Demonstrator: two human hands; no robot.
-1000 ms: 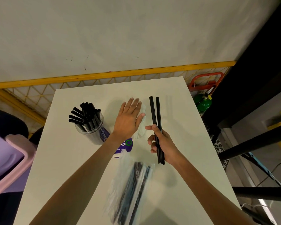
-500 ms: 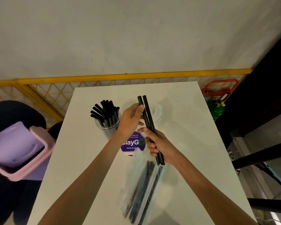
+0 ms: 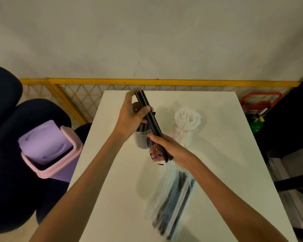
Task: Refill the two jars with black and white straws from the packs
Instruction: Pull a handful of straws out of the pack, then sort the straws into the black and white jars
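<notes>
Black plastic straws (image 3: 148, 117), centre frame, gripped low by right hand (image 3: 166, 151), high by left hand (image 3: 131, 117), over clear jar of black straws (image 3: 141, 138) on white worktop (image 3: 217, 172). Best tipped upright, ends level, lowered inside rim.

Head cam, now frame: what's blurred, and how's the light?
Head view: the left hand is motion-smeared at the fingertips and the straw pack is streaky; black straws and right hand fairly sharp; dim warm light, soft shadows on the table, no glare.
</notes>
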